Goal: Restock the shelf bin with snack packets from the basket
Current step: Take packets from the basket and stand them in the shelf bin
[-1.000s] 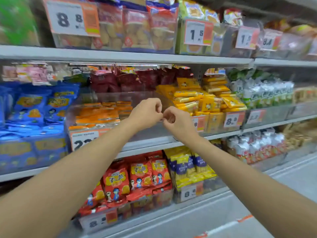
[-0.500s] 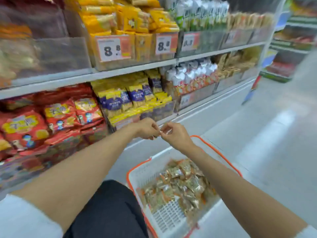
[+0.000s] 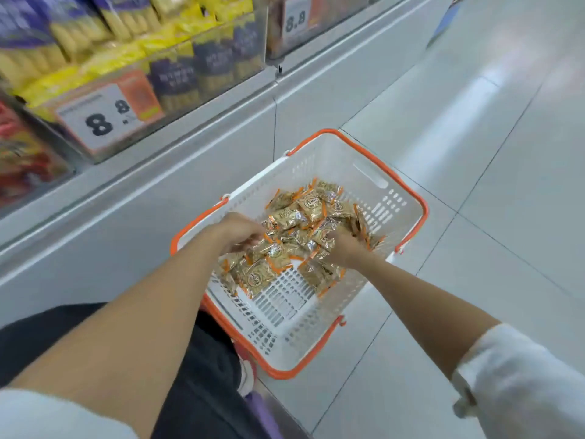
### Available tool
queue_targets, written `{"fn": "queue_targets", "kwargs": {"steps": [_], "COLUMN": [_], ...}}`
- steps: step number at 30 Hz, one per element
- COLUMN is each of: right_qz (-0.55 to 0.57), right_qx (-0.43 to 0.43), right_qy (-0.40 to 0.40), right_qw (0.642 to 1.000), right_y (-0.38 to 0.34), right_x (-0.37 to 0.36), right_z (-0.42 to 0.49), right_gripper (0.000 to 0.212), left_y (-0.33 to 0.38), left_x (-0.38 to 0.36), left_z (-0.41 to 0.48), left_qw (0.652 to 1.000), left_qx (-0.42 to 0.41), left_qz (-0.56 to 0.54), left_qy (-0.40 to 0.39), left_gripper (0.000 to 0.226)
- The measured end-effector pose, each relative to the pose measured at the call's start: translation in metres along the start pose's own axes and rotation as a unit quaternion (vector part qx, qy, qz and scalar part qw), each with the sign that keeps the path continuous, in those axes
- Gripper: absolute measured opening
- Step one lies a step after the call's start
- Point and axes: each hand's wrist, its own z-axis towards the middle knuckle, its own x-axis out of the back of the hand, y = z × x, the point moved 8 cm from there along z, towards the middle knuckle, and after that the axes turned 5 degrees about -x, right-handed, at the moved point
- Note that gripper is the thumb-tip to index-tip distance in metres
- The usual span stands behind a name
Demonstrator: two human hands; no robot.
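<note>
Both hands, left (image 3: 237,231) & right (image 3: 343,248), curled into packets (image 3: 304,217); basket (image 3: 319,315) diagonal.

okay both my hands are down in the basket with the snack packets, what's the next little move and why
Probably close both hands around a bunch and lift. The left hand and right hand already rest on the snack packets in the basket.

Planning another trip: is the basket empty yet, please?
Not empty: packets still cover the far half of the basket; near floor bare.

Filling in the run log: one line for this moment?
phase: gathering | hands: left hand, right hand in snack packets | basket: on floor
</note>
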Motion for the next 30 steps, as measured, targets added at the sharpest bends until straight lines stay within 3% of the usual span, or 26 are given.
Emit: {"fn": "queue_targets", "kwargs": {"steps": [2, 5, 9, 11, 13, 16, 19, 24, 26, 28, 30], "right_qz": [-0.004, 0.016, 0.035, -0.027, -0.066, 0.052, 0.182, 0.068, 0.113, 0.29, 0.417], "right_qx": [-0.042, -0.065, -0.061, -0.053, -0.069, -0.093, -0.014, 0.227, 0.285, 0.256, 0.206], "right_qy": [0.046, 0.086, -0.029, -0.04, 0.026, 0.087, 0.156, 0.308, 0.267, 0.128, 0.032], "right_qw": [0.998, 0.994, 0.997, 0.997, 0.995, 0.991, 0.971, 0.921, 0.914, 0.913, 0.885], "right_y": [0.017, 0.02, 0.024, 0.024, 0.018, 0.0, -0.034, -0.108, -0.124, -0.129, -0.132], "right_x": [-0.002, -0.005, -0.059, -0.087, -0.087, -0.066, -0.039, 0.013, 0.028, 0.044, 0.06], "right_z": [0.02, 0.047, 0.07, 0.064, 0.057, 0.047, 0.024, -0.042, -0.061, -0.076, -0.087], "right_gripper": [0.089, 0.092, 0.105, 0.095, 0.082, 0.05, 0.034, 0.05, 0.052, 0.064, 0.069], "left_y": [-0.003, -0.012, -0.03, -0.042, -0.051, -0.051, -0.035, 0.016, 0.031, 0.039, 0.048], "left_x": [-0.002, -0.009, -0.01, -0.005, -0.002, -0.001, -0.008, -0.02, -0.008, 0.011, 0.028], "left_z": [0.011, 0.023, 0.035, 0.04, 0.042, 0.04, 0.033, 0.013, 0.003, -0.011, -0.028], "left_qw": [1.0, 0.998, 0.994, 0.992, 0.99, 0.989, 0.989, 0.974, 0.968, 0.965, 0.964], "left_qx": [0.01, 0.03, 0.062, 0.08, 0.092, 0.102, 0.09, -0.005, -0.051, -0.076, -0.095], "left_qz": [-0.027, -0.052, -0.085, -0.099, -0.105, -0.104, -0.12, -0.226, -0.246, -0.244, -0.235], "left_qy": [0.006, 0.001, -0.017, -0.004, 0.001, 0.006, 0.004, -0.022, 0.02, 0.063, 0.075], "left_gripper": [0.008, 0.006, 0.012, 0.016, 0.02, 0.021, 0.025, 0.048, 0.031, 0.014, 0.013]}}
